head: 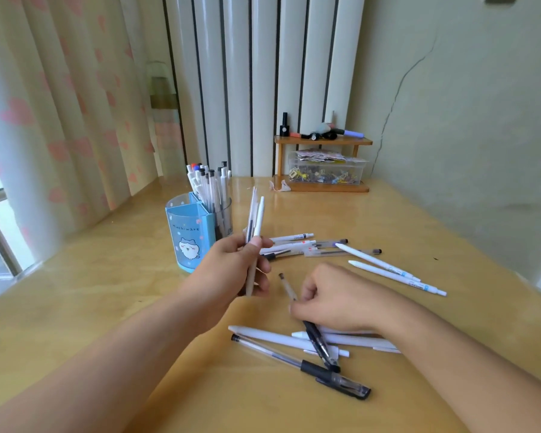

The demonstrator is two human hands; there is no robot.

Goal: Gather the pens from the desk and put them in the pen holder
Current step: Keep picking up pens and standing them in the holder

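Note:
A blue pen holder [190,235] with a cartoon cat stands left of centre on the desk, with several pens upright in it. Just right of the holder, my left hand [231,270] grips a small bunch of pens [255,217] pointing up. My right hand [331,295] is lower and to the right, pinching a clear pen [286,285] that slants up to the left. Several loose pens [297,345] lie under and in front of that hand. More pens [297,245] lie behind my left hand. Two white pens [391,268] lie at the right.
A small wooden shelf [324,140] with markers on top stands at the back of the desk [107,292], and a clear box [325,171] of clips sits under it. A curtain hangs at the left, a radiator behind, a wall at the right.

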